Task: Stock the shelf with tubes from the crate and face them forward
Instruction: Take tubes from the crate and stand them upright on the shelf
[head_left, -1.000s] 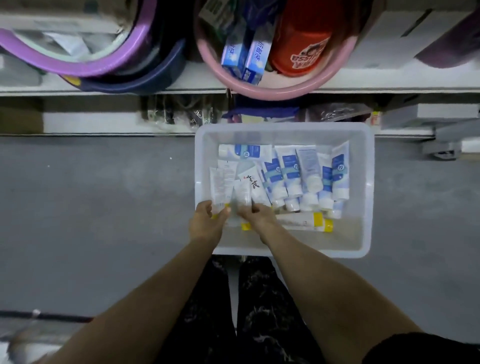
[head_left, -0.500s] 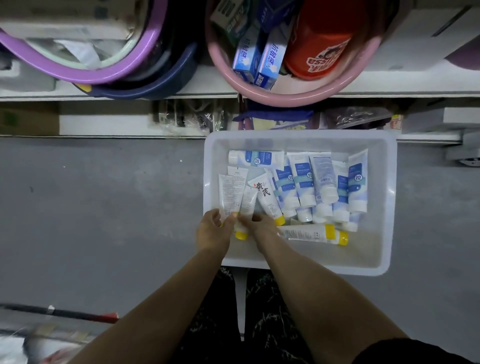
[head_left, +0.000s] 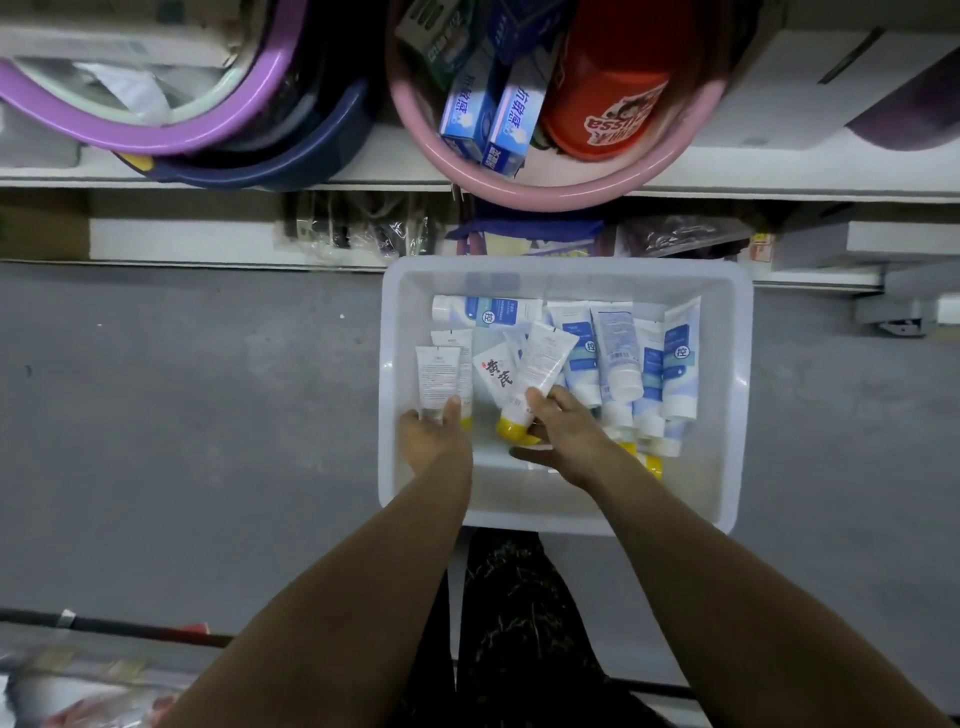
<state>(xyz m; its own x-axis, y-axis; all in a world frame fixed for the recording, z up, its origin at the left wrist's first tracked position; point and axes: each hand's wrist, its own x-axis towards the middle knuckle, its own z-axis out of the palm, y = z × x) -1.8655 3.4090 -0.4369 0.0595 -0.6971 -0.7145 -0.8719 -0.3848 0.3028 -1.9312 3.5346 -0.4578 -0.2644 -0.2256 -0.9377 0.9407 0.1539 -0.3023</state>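
Note:
A translucent white crate (head_left: 735, 395) sits on the grey floor in front of the shelf (head_left: 322, 179). Several tubes lie inside it, white ones with yellow caps on the left and blue-and-white ones (head_left: 618, 348) on the right. My left hand (head_left: 434, 441) grips a white tube (head_left: 435, 382) by its lower end, back label up. My right hand (head_left: 569, 434) holds another white tube with a yellow cap (head_left: 540, 366), lifted and tilted over a tube with red and black lettering (head_left: 493, 376).
On the shelf stand a pink basin (head_left: 519, 189) with blue boxes and a red container, and stacked purple and dark blue basins (head_left: 218, 140). Packaged goods line the low shelf behind the crate. A dark rod (head_left: 130, 627) lies on the floor at lower left.
Each hand has closed on a white tube and raised it off the pile; the right hand's tube now tilts up over the others. The view has shifted slightly.

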